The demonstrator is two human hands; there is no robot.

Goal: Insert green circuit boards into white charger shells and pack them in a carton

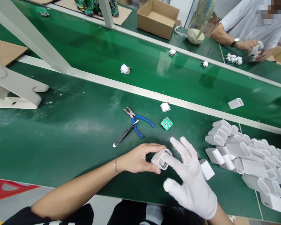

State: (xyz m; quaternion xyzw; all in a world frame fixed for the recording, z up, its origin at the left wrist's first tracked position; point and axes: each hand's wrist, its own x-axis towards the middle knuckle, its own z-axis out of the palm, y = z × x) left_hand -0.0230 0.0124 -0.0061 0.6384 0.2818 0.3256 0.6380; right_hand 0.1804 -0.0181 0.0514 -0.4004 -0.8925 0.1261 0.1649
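Note:
My bare left hand (140,157) is closed around a white plastic housing (155,160), a hollow case with its open end facing right. My right hand (193,181) wears a white glove. Its index finger reaches into the mouth of the housing, while the thumb and other fingers are spread and grip nothing. What lies deep inside the housing is mostly hidden. Beyond my hands are a green circuit board (166,123) and another board topped with a white block (165,107). Blue-handled pliers (144,119) lie with black tweezers (125,135) across one handle.
Many more white housings (255,165) are heaped at the right, one loose case (207,169) beside my glove. A metal rail (140,90) borders a green belt (96,53) carrying boards and a case. Across it, a person's hands (253,48) hold white pieces near a fan (196,35).

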